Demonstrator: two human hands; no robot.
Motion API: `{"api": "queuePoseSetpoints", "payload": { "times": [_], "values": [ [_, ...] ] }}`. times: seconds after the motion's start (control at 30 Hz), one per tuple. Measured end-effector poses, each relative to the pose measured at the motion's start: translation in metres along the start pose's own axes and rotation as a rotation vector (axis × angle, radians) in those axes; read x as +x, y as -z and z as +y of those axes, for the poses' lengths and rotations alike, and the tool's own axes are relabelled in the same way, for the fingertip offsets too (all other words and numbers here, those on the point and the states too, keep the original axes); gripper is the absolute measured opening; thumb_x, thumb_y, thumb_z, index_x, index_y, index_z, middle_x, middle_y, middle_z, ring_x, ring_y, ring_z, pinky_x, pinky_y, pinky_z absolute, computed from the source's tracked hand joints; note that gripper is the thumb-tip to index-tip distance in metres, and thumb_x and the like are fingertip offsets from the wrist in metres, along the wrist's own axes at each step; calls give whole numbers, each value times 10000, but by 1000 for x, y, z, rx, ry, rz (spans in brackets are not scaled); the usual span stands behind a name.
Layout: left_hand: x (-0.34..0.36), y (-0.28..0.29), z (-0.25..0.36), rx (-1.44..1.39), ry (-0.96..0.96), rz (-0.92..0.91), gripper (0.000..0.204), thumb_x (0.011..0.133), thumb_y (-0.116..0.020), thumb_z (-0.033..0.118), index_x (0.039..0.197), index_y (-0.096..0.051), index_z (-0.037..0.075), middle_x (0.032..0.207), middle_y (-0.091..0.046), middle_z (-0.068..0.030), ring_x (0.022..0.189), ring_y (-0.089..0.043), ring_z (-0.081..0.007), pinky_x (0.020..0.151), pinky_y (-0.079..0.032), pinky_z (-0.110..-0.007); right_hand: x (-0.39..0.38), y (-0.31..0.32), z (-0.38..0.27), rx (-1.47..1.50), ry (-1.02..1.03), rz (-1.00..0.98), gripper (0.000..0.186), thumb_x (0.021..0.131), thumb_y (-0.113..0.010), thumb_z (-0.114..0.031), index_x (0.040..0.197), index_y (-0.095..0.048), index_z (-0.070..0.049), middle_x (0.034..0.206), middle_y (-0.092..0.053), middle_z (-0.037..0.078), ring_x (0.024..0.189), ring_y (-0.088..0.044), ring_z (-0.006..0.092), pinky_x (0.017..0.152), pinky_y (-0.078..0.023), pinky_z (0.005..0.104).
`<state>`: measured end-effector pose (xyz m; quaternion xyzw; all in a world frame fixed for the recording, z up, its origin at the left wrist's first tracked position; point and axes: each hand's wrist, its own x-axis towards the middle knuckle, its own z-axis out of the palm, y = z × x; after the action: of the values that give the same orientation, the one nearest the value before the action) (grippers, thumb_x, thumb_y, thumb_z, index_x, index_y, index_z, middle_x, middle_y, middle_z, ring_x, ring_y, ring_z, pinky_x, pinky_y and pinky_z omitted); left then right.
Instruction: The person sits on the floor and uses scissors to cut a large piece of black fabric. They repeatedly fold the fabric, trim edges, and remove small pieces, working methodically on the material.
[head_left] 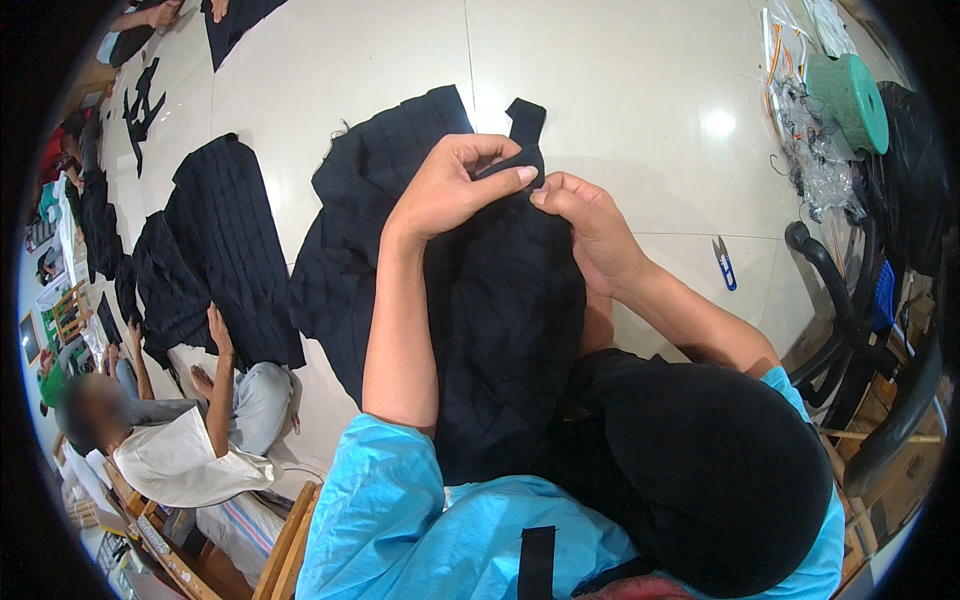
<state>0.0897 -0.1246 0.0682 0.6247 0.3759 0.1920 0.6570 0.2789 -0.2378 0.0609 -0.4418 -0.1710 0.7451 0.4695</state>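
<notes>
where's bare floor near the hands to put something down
Bare tile lies beyond the black quilted fabric toward the top, and right of it around the small blue snips. Crowded: green spool corner, chair, left fabric pieces.

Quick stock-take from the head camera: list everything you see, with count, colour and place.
quilted fabric piece: one, black, draped over the lap, top edge pinched by both hands
quilted fabric pieces on floor: several, black, spread at left
thread snips: one, blue and silver, on the floor at right
spool: one, green, upper right
clear bags of small parts: a pile, beside the spool
office chair: one, black, right edge
floor: white glossy tiles
co-worker: one, seated at lower left in a cream top, one hand on the floor fabric
left hand: pinching the fabric edge
right hand: pinching the same edge
</notes>
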Motion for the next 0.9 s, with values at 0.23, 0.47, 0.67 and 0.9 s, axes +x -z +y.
{"api": "queuePoseSetpoints", "payload": {
  "times": [0.23,0.47,0.67,0.9],
  "values": [
    [2,3,-4,60,13,-31,164,928,-820,181,1009,-814,39,883,-754,-1,811,-653,-83,798,-516,-270,1,-4,0,-2,0,42,105,1018,-674,-202,961,-663,-114,965,-648,-25,956,-560,78,917,-435,274],
    [2,2,-4,12,9,-5,211,925,-821,222,944,-795,14,790,-689,12,739,-576,-83,732,-472,-271,2,5,1,-16,25,65,82,1013,-651,-156,992,-678,-82,984,-661,1,971,-576,93,932,-445,281],
    [2,3,2,41,40,-1,221,928,-819,231,924,-785,12,774,-672,20,725,-557,-69,707,-463,-271,0,8,-2,-27,83,101,89,1013,-635,-129,1005,-682,-54,997,-672,13,966,-581,96,924,-455,285],
    [5,10,-8,66,83,-144,255,920,-847,255,927,-761,15,791,-623,50,772,-543,-64,719,-439,-271,6,13,-18,-115,208,130,78,1031,-592,-140,1032,-626,-69,1059,-685,56,828,-526,78,816,-450,268]
  ]
}}
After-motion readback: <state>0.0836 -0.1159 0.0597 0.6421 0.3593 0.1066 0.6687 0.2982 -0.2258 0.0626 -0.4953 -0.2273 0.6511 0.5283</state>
